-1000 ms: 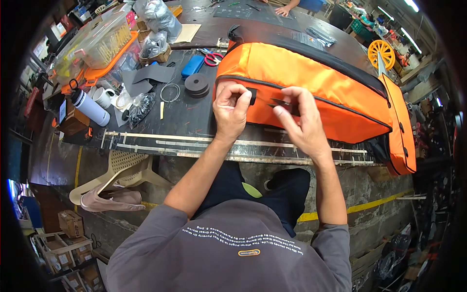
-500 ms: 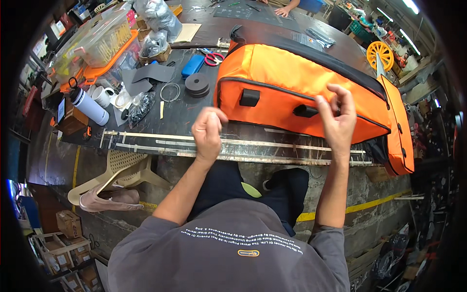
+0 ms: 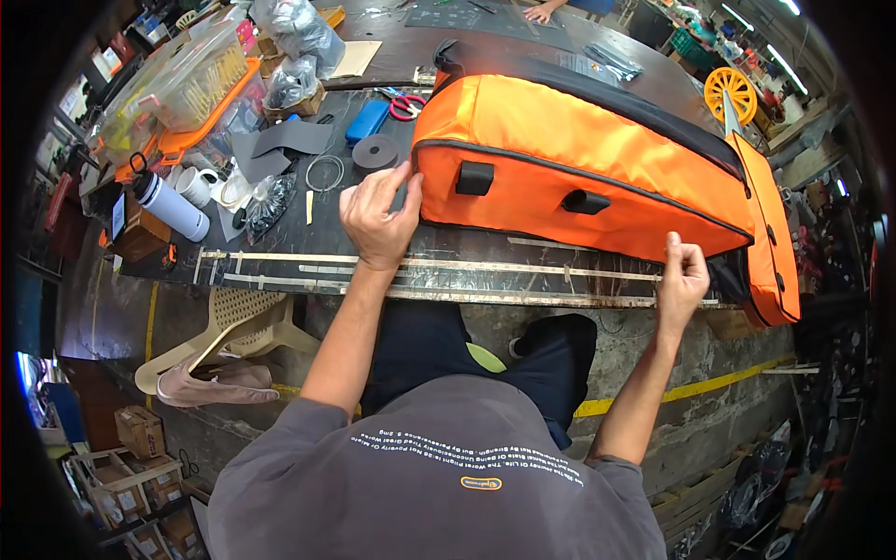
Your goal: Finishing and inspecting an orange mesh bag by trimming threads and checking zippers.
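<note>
A long orange bag [image 3: 551,159] with black piping lies on its side across the dark work table. Two black strap loops, a left one [image 3: 474,178] and a right one [image 3: 586,202], stand out from its near face. At the bag's left end is my left hand [image 3: 381,219], its fingers stretched up and thumb apart, close to the corner. My right hand [image 3: 683,280] is by the lower right edge with its fingers curled in and thumb raised. Whether it pinches anything there is too small to see. A black panel [image 3: 597,98] runs along the bag's far side.
Left of the bag lie a grey tape roll [image 3: 376,153], red-handled scissors [image 3: 406,107], a blue case [image 3: 371,122] and a wire coil [image 3: 325,174]. A bottle [image 3: 177,210] stands farther left. Another person's hand [image 3: 541,13] rests at the far edge.
My left hand has opened from a closed shape and moved up to the bag's left end. My right hand has moved down and right, its fingers curling. The bag has shifted slightly.
</note>
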`<action>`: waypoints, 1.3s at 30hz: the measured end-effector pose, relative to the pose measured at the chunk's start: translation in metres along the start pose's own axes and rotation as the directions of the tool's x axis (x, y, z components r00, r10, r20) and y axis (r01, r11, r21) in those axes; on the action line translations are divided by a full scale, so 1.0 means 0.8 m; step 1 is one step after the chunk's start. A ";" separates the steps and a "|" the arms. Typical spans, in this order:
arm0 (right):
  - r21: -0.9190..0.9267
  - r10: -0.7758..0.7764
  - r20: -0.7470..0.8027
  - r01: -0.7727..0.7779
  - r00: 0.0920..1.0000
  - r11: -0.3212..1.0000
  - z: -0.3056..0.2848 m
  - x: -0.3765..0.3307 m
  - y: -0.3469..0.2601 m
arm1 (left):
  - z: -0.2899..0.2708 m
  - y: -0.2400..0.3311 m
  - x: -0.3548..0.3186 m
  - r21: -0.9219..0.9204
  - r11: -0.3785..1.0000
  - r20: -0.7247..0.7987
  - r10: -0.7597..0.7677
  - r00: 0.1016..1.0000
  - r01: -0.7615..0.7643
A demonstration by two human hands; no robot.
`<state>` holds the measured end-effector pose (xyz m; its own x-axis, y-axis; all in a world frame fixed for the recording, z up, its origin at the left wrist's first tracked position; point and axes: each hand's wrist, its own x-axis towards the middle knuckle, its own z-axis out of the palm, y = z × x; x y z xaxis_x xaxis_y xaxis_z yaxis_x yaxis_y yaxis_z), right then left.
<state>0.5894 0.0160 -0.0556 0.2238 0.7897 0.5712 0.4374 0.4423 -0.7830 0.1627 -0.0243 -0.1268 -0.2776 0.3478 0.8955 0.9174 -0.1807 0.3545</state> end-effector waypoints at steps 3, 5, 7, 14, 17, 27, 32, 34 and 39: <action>0.049 0.063 0.087 -0.067 0.994 0.997 0.015 -0.023 0.004 | 0.006 -0.005 0.006 0.063 0.995 -0.020 0.075 0.997 -0.073; 0.083 0.098 0.104 -0.107 0.990 0.991 0.021 -0.032 0.008 | 0.006 -0.005 0.007 0.099 0.989 -0.030 0.112 0.993 -0.108; 0.071 0.139 0.102 -0.146 0.985 0.987 0.021 -0.039 0.012 | 0.005 -0.004 0.006 0.086 0.989 -0.044 0.126 0.991 -0.122; 0.037 0.190 0.131 -0.196 0.973 0.980 0.024 -0.053 0.030 | 0.004 -0.014 0.011 0.081 0.971 -0.033 0.228 0.973 -0.225; 0.023 0.201 0.147 -0.206 0.969 0.978 0.025 -0.057 0.035 | 0.003 -0.021 0.011 0.082 0.964 -0.003 0.255 0.967 -0.254; -0.061 0.290 0.191 -0.284 0.938 0.957 0.038 -0.080 0.033 | 0.012 -0.026 -0.027 -0.004 0.994 0.288 0.105 0.952 -0.109; -0.036 0.305 0.237 -0.305 0.923 0.952 0.037 -0.080 0.037 | -0.006 -0.008 -0.066 -0.120 0.993 0.310 0.050 0.949 -0.013; -0.022 0.311 0.204 -0.313 0.928 0.950 0.029 -0.071 0.044 | -0.003 0.004 -0.039 -0.100 0.994 0.154 -0.024 0.988 0.040; -0.013 0.335 0.115 -0.336 0.935 0.942 0.005 -0.058 0.061 | 0.014 -0.017 0.006 -0.008 0.986 -0.008 0.164 0.986 -0.165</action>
<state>0.5968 0.0026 -0.1215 0.2559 0.9356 0.2433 0.3476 0.1457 -0.9262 0.1522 -0.0098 -0.1307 -0.1251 0.3063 0.9437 0.9482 -0.2431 0.2046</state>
